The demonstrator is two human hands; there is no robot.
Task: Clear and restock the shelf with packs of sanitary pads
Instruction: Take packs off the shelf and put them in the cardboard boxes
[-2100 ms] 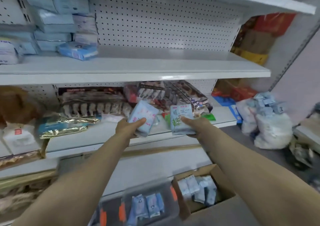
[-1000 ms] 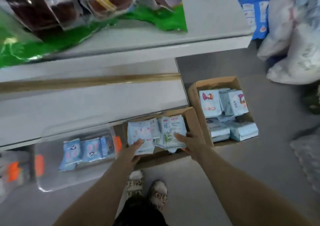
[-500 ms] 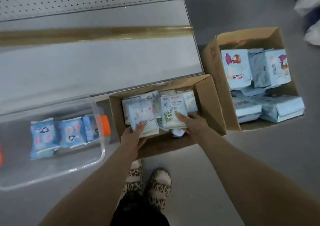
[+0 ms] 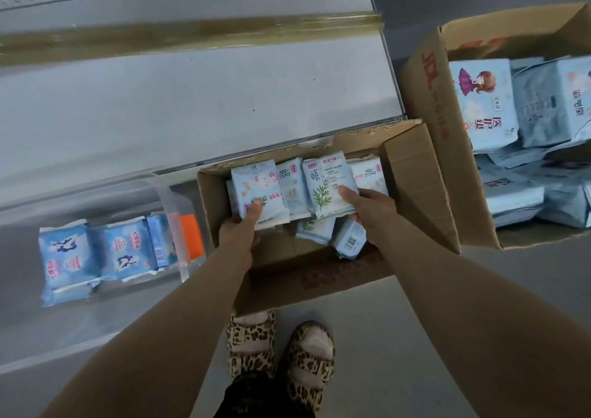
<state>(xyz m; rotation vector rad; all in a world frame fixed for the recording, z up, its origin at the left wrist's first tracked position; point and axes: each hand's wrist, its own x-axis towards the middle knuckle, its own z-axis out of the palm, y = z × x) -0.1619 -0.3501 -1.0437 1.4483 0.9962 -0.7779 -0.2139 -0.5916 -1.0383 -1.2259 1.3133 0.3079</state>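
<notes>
Both packs sit in the cardboard box [image 4: 412, 174]: left hand [image 4: 238, 229] grips the pale blue pack [image 4: 256, 187], right hand [image 4: 367, 205] grips the leaf-printed pack [image 4: 326, 181], thumbs on their faces, long axes running from the fingers toward the shelf [image 4: 192, 104] just beyond, hands equally near it.
</notes>
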